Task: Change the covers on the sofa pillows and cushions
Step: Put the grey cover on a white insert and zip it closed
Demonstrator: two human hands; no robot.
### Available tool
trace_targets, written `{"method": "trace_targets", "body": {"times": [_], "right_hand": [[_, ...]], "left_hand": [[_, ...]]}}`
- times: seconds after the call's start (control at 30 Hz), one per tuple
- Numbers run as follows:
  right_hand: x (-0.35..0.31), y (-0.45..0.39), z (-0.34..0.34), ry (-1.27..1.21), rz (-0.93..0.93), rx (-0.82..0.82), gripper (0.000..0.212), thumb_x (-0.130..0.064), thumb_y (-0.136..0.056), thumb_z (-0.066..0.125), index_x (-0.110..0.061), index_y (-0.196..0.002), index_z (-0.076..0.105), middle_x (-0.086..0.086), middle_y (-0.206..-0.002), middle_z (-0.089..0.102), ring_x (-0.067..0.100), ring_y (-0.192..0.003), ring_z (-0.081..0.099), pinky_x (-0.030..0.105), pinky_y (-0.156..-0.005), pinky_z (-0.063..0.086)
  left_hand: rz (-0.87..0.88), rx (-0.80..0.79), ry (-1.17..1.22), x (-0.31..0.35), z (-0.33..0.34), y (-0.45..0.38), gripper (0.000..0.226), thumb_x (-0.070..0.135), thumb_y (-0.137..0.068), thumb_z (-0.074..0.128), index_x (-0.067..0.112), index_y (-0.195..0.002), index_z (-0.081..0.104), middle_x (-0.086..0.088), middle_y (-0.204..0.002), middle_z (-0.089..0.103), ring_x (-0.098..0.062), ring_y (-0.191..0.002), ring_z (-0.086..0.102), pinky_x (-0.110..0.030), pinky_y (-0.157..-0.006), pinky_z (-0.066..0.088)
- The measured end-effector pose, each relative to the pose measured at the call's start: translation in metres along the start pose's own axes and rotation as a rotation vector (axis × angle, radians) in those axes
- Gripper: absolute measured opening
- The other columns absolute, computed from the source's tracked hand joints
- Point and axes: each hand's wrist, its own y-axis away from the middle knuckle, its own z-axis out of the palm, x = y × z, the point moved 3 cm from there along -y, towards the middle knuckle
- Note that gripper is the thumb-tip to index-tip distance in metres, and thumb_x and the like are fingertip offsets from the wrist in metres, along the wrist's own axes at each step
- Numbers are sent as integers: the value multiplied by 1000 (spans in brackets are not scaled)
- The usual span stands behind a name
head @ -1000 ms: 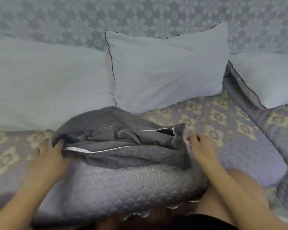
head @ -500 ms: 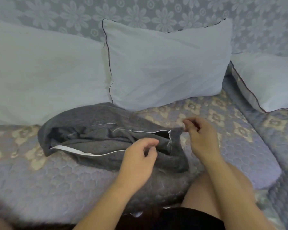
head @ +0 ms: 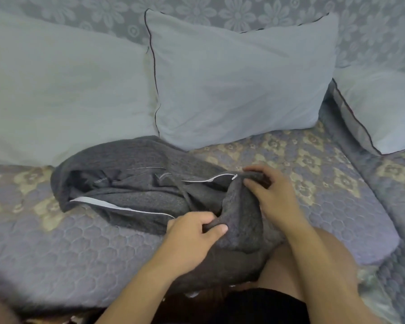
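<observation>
Two hands are on the dark grey cover [head: 131, 190], which lies crumpled on the quilted seat cushion [head: 75, 249] of the sofa, just in front of the pale pillows. My left hand [head: 192, 237] pinches a raised fold at the near right end of the cover, thumb on the near side and fingers curled over the fabric. My right hand [head: 270, 195] grips the same bunched end from the far side, its fingers bent into the cloth close to where the white zipper edge [head: 208, 179] ends. Between the two hands the fabric stands up in a ridge, and below it the cover hangs off the front of the seat toward my leg.

The rest of the cover spreads out to the left, with its opening gaping; a second strip of white zipper tape [head: 117, 206] runs along the near lip of that opening. The far edge of the cover touches the bottom of the middle pillow [head: 239, 78], a pale one with dark piping that leans against the flower-patterned sofa back [head: 220, 10]. A larger pale pillow [head: 61, 94] sits to its left, pressed against it, and a third pillow [head: 381, 106] lies at the right on the adjoining seat. The seat covering shows a honeycomb quilt near me and a band of beige flowers further back.
</observation>
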Motion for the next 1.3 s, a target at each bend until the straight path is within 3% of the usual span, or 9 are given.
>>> {"method": "trace_targets", "body": {"times": [0.1, 0.27, 0.43, 0.57, 0.7, 0.8, 1.0, 1.13, 1.3], "right_hand": [[-38, 13, -18, -207, -89, 66, 26, -4, -94, 64, -29, -95, 71, -16, -90, 72, 1, -87, 66, 14, -75, 50], [-72, 27, -14, -159, -173, -59, 16, -8, -94, 64, -23, -93, 72, -8, -89, 71, 7, -85, 66, 17, -73, 50], [-71, 32, 1, -218, -74, -78, 16, -9, -95, 63, -22, -94, 72, -5, -87, 71, 10, -83, 67, 23, -73, 53], [-79, 37, 5, -152, -98, -162, 19, -17, -90, 71, -33, -100, 74, -11, -94, 73, 9, -93, 68, 27, -80, 55], [-88, 43, 11, -49, -139, -239, 23, -15, -88, 73, -34, -101, 76, -13, -96, 71, 8, -97, 65, 19, -82, 49], [-92, 42, 12, 57, -191, -197, 22, -17, -90, 71, -35, -101, 75, -11, -93, 69, 8, -93, 63, 17, -78, 47], [-97, 48, 14, 109, -215, -99, 16, -21, -95, 65, -33, -104, 72, -21, -99, 70, 0, -98, 65, 18, -81, 51], [-99, 55, 16, 167, -288, 49, 14, -30, -92, 61, -35, -101, 70, -22, -93, 69, -3, -91, 65, 11, -76, 47], [-95, 52, -5, 6, -81, 332, 30, -12, -95, 63, -41, -87, 66, -23, -81, 68, -10, -75, 62, 3, -66, 42]], "left_hand": [[69, 147, 126, 7, -26, 6, 24, 47, -84, 75, 33, -79, 55, 15, -79, 55, -3, -77, 53, -30, -74, 39], [79, -34, 685, 46, -45, 13, 13, 38, -87, 76, 27, -91, 70, 8, -84, 71, -8, -82, 64, -28, -83, 46], [104, 176, 564, 57, -47, 17, 10, 25, -94, 72, 30, -100, 77, 8, -93, 77, -10, -93, 72, -40, -92, 55], [83, 264, 534, 56, -48, 25, 21, 43, -95, 64, 30, -82, 74, 9, -75, 72, -4, -75, 67, -29, -74, 48], [151, 373, 175, 54, -54, 29, 27, 43, -97, 59, 29, -75, 65, 4, -67, 59, -3, -61, 53, -17, -58, 39], [217, 473, -21, 58, -58, 31, 25, 45, -96, 56, 31, -75, 60, 9, -69, 54, -6, -69, 53, -19, -59, 37], [83, 330, 321, 59, -56, 29, 23, 34, -101, 58, 24, -80, 63, 9, -64, 54, 0, -59, 47, -12, -59, 39], [2, 312, 456, 57, -52, 23, 27, 28, -100, 62, 16, -76, 59, 7, -64, 51, -5, -61, 47, -23, -64, 40], [-91, 449, 391, 39, -75, 2, 27, 23, -96, 66, 15, -72, 60, 7, -66, 58, -6, -60, 50, -31, -64, 39]]}}
